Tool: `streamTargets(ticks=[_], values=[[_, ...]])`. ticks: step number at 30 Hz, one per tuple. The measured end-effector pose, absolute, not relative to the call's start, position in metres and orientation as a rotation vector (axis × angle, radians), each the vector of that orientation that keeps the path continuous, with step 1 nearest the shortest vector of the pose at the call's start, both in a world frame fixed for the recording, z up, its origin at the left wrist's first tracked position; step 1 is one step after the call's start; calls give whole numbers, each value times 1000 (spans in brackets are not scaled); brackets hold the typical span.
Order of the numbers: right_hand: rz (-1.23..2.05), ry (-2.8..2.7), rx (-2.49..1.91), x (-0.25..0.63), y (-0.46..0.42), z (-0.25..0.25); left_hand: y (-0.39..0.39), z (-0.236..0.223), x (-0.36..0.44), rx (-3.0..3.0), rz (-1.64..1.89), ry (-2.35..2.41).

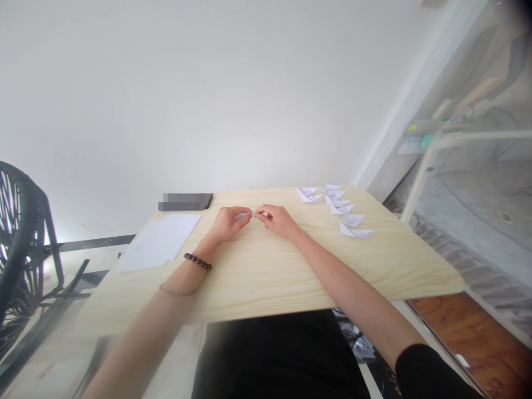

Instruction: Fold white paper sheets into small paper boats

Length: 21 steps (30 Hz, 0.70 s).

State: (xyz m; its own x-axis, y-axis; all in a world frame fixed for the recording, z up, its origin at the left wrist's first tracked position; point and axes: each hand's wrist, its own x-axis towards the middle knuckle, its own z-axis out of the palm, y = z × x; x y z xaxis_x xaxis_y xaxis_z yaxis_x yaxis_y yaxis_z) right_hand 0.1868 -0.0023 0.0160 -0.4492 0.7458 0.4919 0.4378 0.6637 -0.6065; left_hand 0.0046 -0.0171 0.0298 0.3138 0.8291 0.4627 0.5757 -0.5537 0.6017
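Over the middle of the wooden table [266, 277], my two hands meet at a small piece of folded white paper [242, 216]. My left hand [228, 223], with a dark bead bracelet on its wrist, pinches one side of the paper and covers much of it. Thumb and index finger of my right hand [277, 219] close on the paper's other end. Several folded white paper boats [354, 230] stand in a loose group at the right of the table. To the left lies a stack of white paper sheets [160, 241].
A dark flat object [187, 201], partly blurred out, lies at the table's back left. Behind the table rises a white wall [249, 100]. A dark woven chair [25, 238] stands at the left, and a pale metal frame [424, 172] is at the right.
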Motion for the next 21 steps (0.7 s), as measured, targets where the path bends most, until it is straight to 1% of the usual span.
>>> streamTargets(ticks=[13,21], values=[[464,-2133,-919,187,-3,15,-19,31,6,2272,1076,1257],[489,-2112,-929,187,-5,18,-16,29,6,2260,1102,1317]])
